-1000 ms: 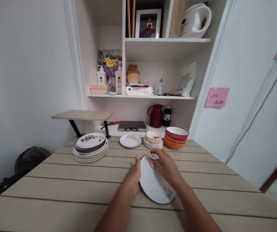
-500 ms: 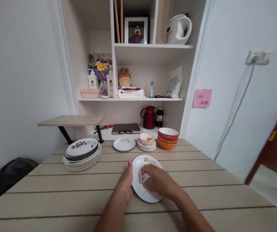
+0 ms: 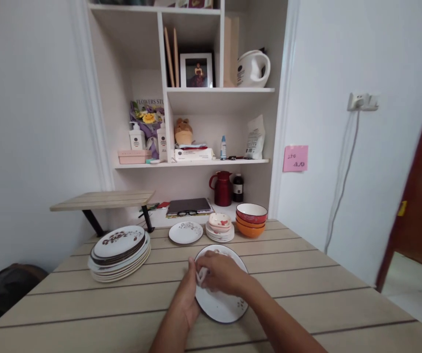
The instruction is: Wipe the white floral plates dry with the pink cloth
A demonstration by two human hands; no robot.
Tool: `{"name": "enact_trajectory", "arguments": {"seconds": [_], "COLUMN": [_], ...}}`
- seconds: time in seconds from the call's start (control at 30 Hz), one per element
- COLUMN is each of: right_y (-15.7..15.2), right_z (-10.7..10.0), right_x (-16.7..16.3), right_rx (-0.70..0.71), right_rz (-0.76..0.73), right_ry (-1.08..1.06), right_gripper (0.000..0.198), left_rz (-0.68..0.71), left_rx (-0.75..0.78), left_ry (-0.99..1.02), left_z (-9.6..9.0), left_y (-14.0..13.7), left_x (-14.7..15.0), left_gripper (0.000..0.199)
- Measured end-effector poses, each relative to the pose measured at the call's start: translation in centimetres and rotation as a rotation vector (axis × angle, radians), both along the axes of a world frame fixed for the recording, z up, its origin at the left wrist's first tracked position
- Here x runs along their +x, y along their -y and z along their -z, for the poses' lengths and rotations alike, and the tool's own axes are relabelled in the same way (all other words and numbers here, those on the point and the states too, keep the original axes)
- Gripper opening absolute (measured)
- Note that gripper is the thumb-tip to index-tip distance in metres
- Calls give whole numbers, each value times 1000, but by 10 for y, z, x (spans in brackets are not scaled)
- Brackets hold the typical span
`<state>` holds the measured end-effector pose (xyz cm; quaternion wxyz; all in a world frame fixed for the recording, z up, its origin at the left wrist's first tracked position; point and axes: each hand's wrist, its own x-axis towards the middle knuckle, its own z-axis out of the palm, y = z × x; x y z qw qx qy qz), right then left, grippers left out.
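A white plate (image 3: 218, 306) with a dark rim and brown flower print is in front of me, tilted a little toward me. My left hand (image 3: 186, 296) grips its left edge, thumb up along the rim. Bunched in the closed fingers of my right hand (image 3: 221, 272) is a pale cloth (image 3: 202, 276), pressed on the plate's upper left face. The right hand covers part of the print. Just beyond lies another white flowered plate (image 3: 186, 233), flat on the wooden table (image 3: 130, 304).
A stack of plates (image 3: 120, 250) stands at left by a small raised wooden shelf (image 3: 102, 200). Small dishes (image 3: 220, 230) and stacked bowls (image 3: 251, 220) are at the back. Behind them are a closed laptop (image 3: 188, 206), a red jug (image 3: 223, 189) and a dark bottle (image 3: 237, 188).
My right hand and the cloth have moved left across the plate, toward its left rim. The left hand keeps its hold. The head view has tilted up and turned slightly right.
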<state>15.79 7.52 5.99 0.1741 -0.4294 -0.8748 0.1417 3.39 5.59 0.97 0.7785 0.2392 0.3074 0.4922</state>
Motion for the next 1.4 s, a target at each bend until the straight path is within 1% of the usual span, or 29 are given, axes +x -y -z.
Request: {"name": "enact_trajectory", "arguments": {"seconds": [0.07,0.13,0.2,0.23,0.3,0.37,0.43,0.53,0.57,0.63,0.7,0.8,0.9,1.03,1.13,1.23,1.33,1.4], "right_y": [-8,-13,-14,-12,-4,7,18,27,27,23,15,4,0,2,7,16,24,24], "right_z": [0,2,3,4,4,6,10,18,20,23,23,18,15,17,20,20,17,18], "right_x": [6,16,29,36,48,54,51,31,23,10,6,15,34,56,64,61,46,32], "right_rx": [-5,-2,3,-2,-29,-116,-179,-131,-96,-11,76,158,160,43,-71,-175,-208,-182], "right_rz": [95,174,215,211,169,28,-73,-212,-208,-133,-6,189,302,345,296,123,-59,-113], "right_ry": [-58,-72,-44,-25,15,96,108,-20,-76,-168,-242,-317,-277,-98,32,71,-19,-137], "right_gripper": [32,30,27,26,24,22,23,27,28,29,29,25,22,20,18,17,18,21], "left_rz": [-1,15,37,49,68,77,57,16,9,-8,-32,-14,14,-26,-47,-60,-78,-90], "left_rx": [-17,-32,-43,-47,-45,-25,9,50,55,61,59,40,62,100,81,68,72,80], "left_ry": [0,-8,-23,-32,-42,-39,-31,-38,-47,-60,-56,-61,-78,-65,-47,-49,-83,-103], "left_z": [1,2,2,2,2,2,3,4,4,3,2,1,2,5,7,8,9,9], "left_y": [0,1,2,3,3,4,4,4,4,5,6,6,7,6,6,4,2,1], "left_x": [1,0,-1,-1,-1,-1,-1,0,0,1,2,2,3,4,5,5,5,5], "left_gripper": [68,69,71,71,71,70,70,73,74,75,73,71,68,65,65,65,63,63]}}
